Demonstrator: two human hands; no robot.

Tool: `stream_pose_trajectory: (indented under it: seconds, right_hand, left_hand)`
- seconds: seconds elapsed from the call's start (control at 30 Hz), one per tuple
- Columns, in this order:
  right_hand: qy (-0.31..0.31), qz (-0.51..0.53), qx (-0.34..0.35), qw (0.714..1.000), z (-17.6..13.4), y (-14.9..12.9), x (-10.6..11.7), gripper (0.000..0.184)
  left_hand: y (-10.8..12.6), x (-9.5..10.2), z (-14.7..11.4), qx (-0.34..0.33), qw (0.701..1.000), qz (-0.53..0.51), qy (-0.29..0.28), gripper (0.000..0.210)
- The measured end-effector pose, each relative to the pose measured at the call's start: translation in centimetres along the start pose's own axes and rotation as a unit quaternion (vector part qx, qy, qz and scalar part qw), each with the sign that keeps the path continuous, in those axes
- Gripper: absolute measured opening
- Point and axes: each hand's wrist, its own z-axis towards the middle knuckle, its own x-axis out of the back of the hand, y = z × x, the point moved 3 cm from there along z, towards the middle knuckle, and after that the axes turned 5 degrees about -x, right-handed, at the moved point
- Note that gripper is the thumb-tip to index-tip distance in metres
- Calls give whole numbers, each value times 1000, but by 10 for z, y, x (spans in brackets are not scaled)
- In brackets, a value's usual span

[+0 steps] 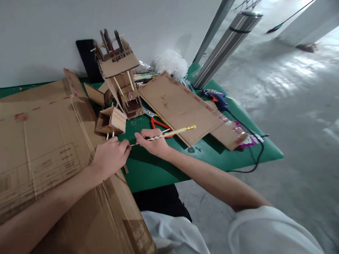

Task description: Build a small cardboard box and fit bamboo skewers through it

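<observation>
Right hand (152, 141): fingers wrapped round yellow pencil (178, 131), tip toward nine o'clock. Left hand (110, 155): fingers curled, can't tell on what. Red-handled scissors (160, 123) crowd right hand, one o'clock; cardboard box (118, 120), left hand's twelve.

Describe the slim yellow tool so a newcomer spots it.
Over the green table is the right hand. The slim yellow tool slants from that hand. Unlike the red-handled scissors behind, it is straight, with a bright yellow far end.

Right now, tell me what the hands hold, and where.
The right hand grips the pencil near its tip; the left hand's hold cannot be told.
</observation>
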Motion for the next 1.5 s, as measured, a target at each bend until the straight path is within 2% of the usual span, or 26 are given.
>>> stream_pose_trajectory:
  seconds: [0.57,1.5]
  right_hand:
    - [-11,-4,-3,1000,0,1,0,53]
    - [-6,2,-10,1000,1,0,-1,51]
  left_hand:
    - [1,1,1,0,1000,-5,-4,36]
    - [1,1,1,-6,1000,3,-1,37]
